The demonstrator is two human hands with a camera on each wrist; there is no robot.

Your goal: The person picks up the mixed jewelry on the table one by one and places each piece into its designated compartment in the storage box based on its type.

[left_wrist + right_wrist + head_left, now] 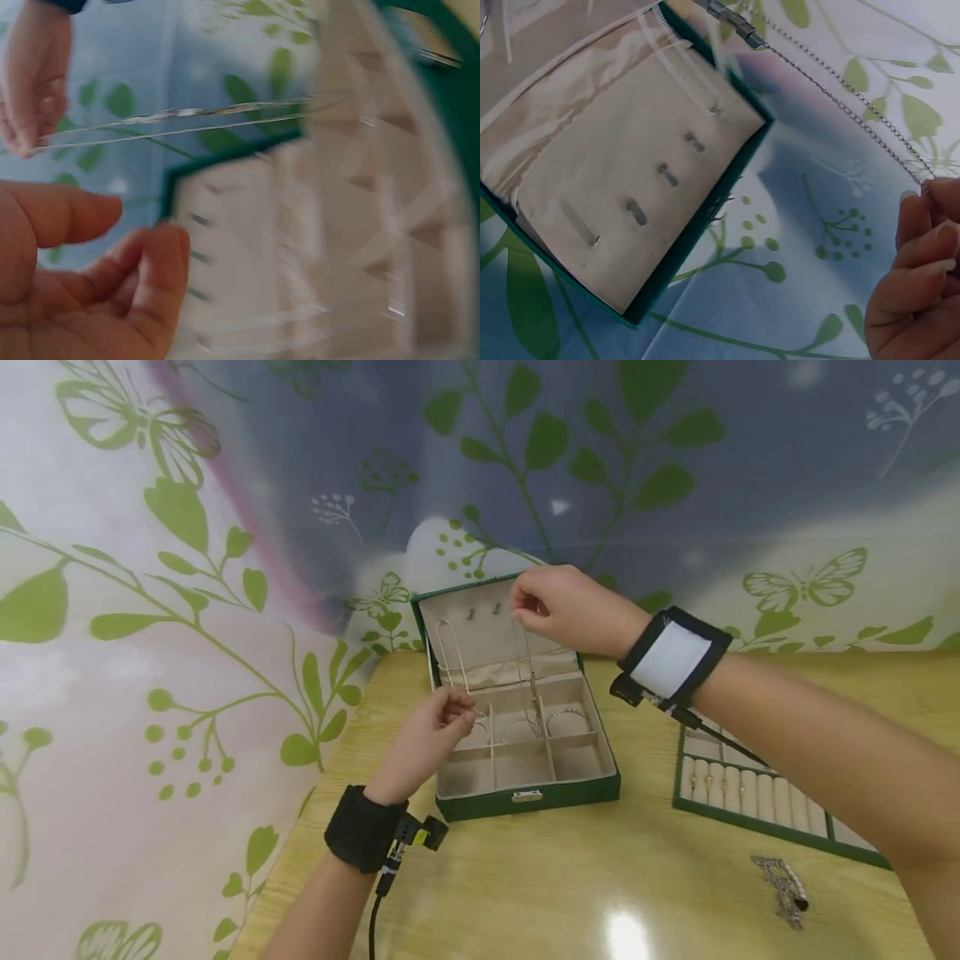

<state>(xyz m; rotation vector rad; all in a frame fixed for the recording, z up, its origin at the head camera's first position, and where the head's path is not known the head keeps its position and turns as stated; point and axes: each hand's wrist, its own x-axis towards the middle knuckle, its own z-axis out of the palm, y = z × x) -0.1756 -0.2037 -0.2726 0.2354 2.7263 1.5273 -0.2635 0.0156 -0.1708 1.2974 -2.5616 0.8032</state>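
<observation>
Thumb and fingers of my right hand [558, 606] pinch a silver chain necklace [847, 105] near its end, held up in front of the box's raised lid. The chain hangs down over the compartments, with a darker, thicker section [535, 692] low on it. My left hand [435, 731] hovers over the left side of the green jewelry box [570, 791], fingers loosely bent; in the left wrist view its thumb and fingertips are apart with nothing between them. Another thin necklace [452, 652] hangs on the lid's left side, beside small hooks [667, 174] on the beige lining.
Bangles [567, 720] lie in the box's back compartments. To the right sits a green-edged tray [765, 817] with several rings in its rolls, partly behind my right arm. Near it on the wooden table [525, 877] is a small heap of silver jewelry [783, 889]. A patterned cloth [225, 693] stands behind.
</observation>
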